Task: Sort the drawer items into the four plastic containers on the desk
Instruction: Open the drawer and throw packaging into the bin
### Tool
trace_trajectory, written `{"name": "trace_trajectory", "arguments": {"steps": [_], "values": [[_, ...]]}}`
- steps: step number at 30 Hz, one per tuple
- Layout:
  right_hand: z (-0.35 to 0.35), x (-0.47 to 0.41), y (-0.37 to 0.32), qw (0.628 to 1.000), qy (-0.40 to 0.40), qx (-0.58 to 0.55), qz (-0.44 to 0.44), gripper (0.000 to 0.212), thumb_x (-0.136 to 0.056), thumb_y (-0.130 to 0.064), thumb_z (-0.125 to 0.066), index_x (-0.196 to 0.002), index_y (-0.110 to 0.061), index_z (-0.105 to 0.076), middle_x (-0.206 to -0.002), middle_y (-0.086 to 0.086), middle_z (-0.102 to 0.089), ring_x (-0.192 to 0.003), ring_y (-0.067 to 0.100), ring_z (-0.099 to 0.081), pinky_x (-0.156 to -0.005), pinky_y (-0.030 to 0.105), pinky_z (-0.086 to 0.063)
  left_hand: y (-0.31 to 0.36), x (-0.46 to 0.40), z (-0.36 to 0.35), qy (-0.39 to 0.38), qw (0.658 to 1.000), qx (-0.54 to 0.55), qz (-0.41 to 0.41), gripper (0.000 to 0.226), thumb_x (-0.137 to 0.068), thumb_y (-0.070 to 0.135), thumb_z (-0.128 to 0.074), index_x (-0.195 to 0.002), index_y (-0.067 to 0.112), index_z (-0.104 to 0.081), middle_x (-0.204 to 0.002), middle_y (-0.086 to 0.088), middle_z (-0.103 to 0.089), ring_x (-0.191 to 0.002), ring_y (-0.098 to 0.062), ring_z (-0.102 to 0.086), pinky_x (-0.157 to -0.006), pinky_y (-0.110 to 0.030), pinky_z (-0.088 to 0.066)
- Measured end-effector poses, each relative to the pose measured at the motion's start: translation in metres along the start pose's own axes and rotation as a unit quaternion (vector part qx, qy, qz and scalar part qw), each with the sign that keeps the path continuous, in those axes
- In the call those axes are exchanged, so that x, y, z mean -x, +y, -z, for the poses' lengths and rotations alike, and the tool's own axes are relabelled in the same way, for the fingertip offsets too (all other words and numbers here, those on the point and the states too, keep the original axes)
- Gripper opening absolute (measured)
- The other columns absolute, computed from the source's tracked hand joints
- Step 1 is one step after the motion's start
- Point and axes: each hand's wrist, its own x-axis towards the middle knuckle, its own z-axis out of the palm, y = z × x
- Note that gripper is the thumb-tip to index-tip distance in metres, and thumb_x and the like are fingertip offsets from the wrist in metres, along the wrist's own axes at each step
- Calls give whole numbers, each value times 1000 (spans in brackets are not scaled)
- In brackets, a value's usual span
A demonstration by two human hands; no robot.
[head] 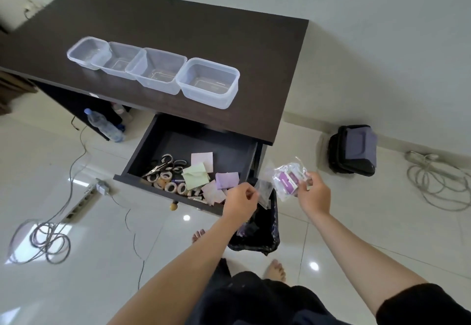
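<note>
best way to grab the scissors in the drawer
Take the scissors by the looped handles, which point toward the back of the drawer. Come from above: the blades are buried among the tape rolls, while the handles lie clear on top.

Home room: dark desk (178,31), tiled floor (102,286), loose cables (43,240), bare feet (275,270).

Clear glossy plastic containers (209,82) on matt dark wood-look counter (178,31); crinkly clear plastic bag (289,179) in right hand (312,194); glossy floor tiles (102,273).

Water bottle (104,125) under desk; black bag (354,149) by wall; coiled cables (43,240) on floor.
</note>
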Motion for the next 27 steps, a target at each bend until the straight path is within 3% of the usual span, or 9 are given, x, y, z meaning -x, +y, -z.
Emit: {"name": "trace_trajectory", "arguments": {"steps": [3, 9, 13, 16, 21, 24, 27], "values": [[6, 4, 24, 999, -31, -6, -13, 17, -91, -12, -51, -108, -11, -56, -83, 3, -58, -78, 31, -63, -70, 38, -50, 5, 13, -31, -6, 1000, 3, 5, 10, -88, 15, -57, -84, 10, -64, -74, 4, -62, -70, -12, -57, -71, -25, -52], [3, 15, 54, 993, -111, 32, -33, 25, -91, -13, -51, -116, -14, -50, -83, 5, -61, -76, 26, -60, -68, 39, -52, -16, 30, -68, -4, 998, -11, 69, 10, -90, 15, -55, -84, 9, -61, -70, 6, -56, -65, -9, -54, -58, -14, -41], [-15, 21, 71, 983, -163, 57, -54, 32, -92, -12, -49, -123, -18, -44, -78, 8, -63, -64, 23, -60, -54, 32, -46, -35, 31, -82, -18, 992, -9, 127, 7, -89, 14, -54, -86, 10, -59, -76, 0, -60, -67, -13, -54, -57, -18, -42], [-33, 20, 79, 976, -188, 81, -67, 34, -93, -11, -47, -126, -19, -42, -69, 2, -57, -55, 19, -52, -46, 26, -35, -51, 22, -91, -32, 983, -20, 179, 10, -88, 16, -53, -78, 17, -56, -78, 0, -62, -71, -15, -58, -68, -29, -50], [-75, 4, 94, 959, -246, 122, -64, 43, -89, -7, -52, -129, -17, -40, -85, 3, -59, -73, 20, -58, -52, 27, -40, -94, -6, -116, -34, 966, -36, 252, 11, -80, 28, -53, -69, 26, -50, -75, 2, -63, -76, -25, -61, -78, -42, -55], [-107, -11, 107, 951, -269, 143, -60, 41, -90, -6, -49, -129, -16, -40, -81, 4, -58, -69, 20, -57, -48, 26, -36, -111, -25, -128, -42, 967, -46, 248, 10, -83, 26, -53, -73, 26, -51, -72, 3, -61, -76, -24, -62, -76, -40, -54], [-135, -24, 121, 946, -279, 150, -64, 40, -90, -7, -48, -129, -16, -40, -90, 6, -60, -75, 22, -60, -51, 27, -39, -124, -44, -141, -43, 970, -31, 237, 9, -87, 19, -55, -79, 14, -57, -74, 0, -61, -72, -21, -60, -68, -33, -52]]}}
